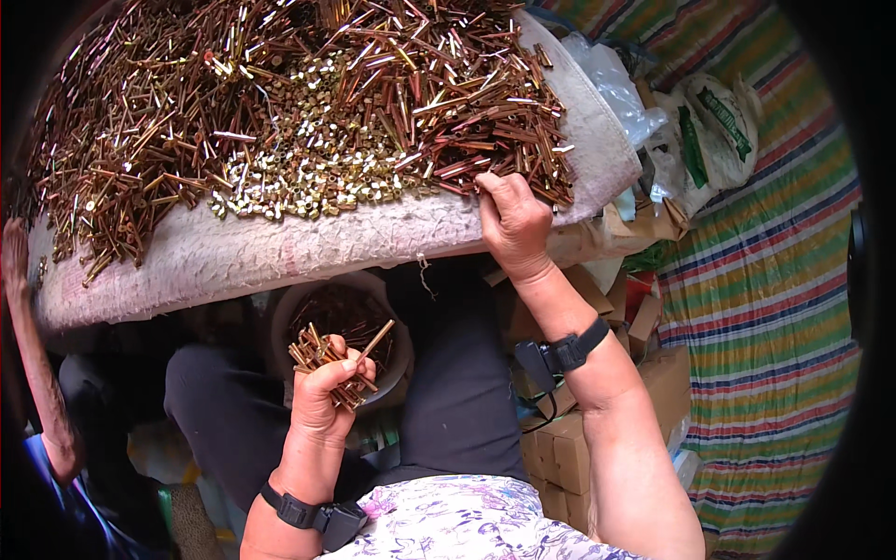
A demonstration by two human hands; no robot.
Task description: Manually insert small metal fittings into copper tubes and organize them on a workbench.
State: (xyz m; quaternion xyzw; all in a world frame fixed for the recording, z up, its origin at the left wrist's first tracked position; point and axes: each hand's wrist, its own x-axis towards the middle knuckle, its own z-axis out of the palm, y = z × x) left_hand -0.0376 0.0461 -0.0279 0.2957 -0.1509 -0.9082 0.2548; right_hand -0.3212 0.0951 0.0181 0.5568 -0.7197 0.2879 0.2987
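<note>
My left hand (329,397) is closed around a bunch of thin copper-coloured metal tubes (311,351), with one longer tube (378,341) sticking out by the thumb. It is held over a round bucket (279,322) that contains more such tubes. My right hand (515,217) is at the table's near edge, its thumb and forefinger pinched together against a heap of reddish-copper tubes (495,121). Whatever is between those fingertips is hidden. Small gold-coloured metal caps or short rings (317,177) lie in the middle, left of my right hand.
A large heap of tubes (121,140) covers the left of the cloth-covered table (355,238). Another person's arm (42,373) reaches in at the far left. Cardboard boxes (565,453) stand beside my right leg. Plastic bags (611,84) and a white sack (723,140) lie on striped sheeting (765,373).
</note>
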